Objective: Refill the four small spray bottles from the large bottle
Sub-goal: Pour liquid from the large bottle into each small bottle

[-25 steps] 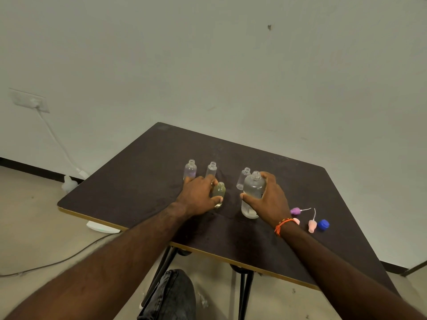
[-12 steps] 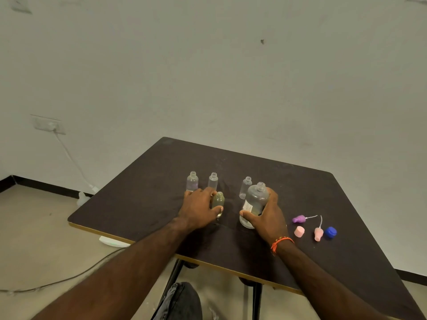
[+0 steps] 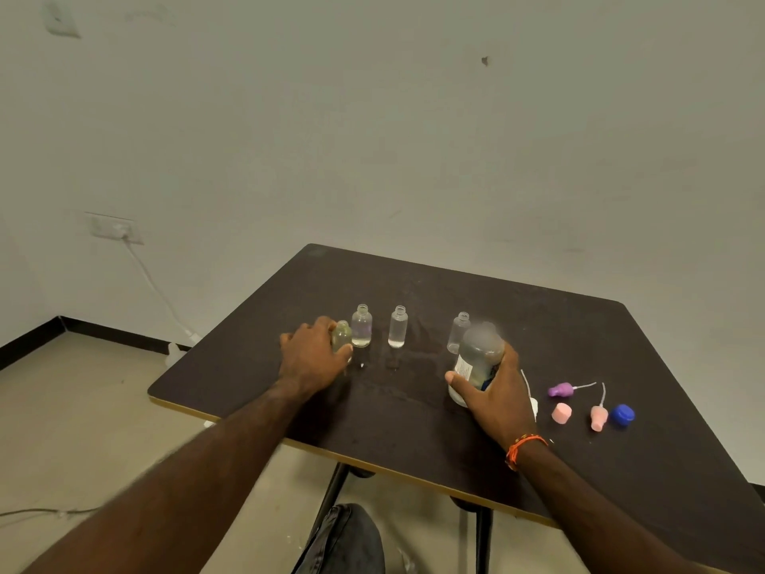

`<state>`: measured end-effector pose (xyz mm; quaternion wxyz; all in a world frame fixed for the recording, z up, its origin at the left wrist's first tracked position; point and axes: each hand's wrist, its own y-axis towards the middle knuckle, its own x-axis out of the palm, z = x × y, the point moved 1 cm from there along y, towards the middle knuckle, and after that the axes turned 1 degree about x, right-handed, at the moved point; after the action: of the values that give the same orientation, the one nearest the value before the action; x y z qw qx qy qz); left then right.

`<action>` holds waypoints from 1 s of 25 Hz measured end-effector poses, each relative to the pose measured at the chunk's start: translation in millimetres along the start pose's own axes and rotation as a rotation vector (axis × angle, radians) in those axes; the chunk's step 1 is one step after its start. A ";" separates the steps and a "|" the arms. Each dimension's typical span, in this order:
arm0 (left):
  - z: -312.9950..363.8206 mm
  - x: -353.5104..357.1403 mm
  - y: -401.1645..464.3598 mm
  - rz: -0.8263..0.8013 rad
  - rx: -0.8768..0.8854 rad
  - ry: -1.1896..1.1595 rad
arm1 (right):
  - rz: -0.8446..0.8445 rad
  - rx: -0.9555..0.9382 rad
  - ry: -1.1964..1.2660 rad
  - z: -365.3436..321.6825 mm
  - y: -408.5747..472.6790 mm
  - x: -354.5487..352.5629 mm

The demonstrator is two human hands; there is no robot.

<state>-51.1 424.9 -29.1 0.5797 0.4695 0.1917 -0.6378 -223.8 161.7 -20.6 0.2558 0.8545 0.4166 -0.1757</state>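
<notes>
My left hand (image 3: 311, 359) grips a small greenish spray bottle (image 3: 342, 336) at the left end of the row on the dark table (image 3: 414, 416). Beside it stand three uncapped small clear bottles: one (image 3: 362, 326) touching close on its right, one (image 3: 398, 327) in the middle, one (image 3: 458, 332) further right. My right hand (image 3: 494, 393) grips the large clear bottle (image 3: 478, 357), which stands open-necked just in front of the rightmost small bottle and looks blurred.
Loose spray tops lie right of my right hand: a purple one (image 3: 561, 390), two pink pieces (image 3: 561, 413) (image 3: 598, 417), a white one partly hidden (image 3: 533, 406), and a blue cap (image 3: 623, 415). A wall socket with cable (image 3: 120, 230) is at left. My knee (image 3: 343, 540) is below the table edge.
My left hand has carried the greenish small bottle leftward, from the middle to the left end of the row. My right hand still holds the large bottle in about the same spot.
</notes>
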 end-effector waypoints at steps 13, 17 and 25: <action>-19.9 3.2 30.4 -0.015 -0.064 -0.106 | -0.003 -0.044 -0.021 -5.9 20.5 -4.6; 0.5 1.0 10.5 0.167 0.056 -0.074 | -0.021 -0.030 -0.008 -5.5 16.1 -5.9; 134.2 35.6 -6.4 -0.032 0.478 -0.120 | -0.005 -0.001 -0.020 7.1 10.7 -36.9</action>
<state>-103.4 300.7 5.0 0.4525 0.5514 0.0077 -0.7008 -237.6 129.0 -4.3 0.2602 0.8515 0.4161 -0.1845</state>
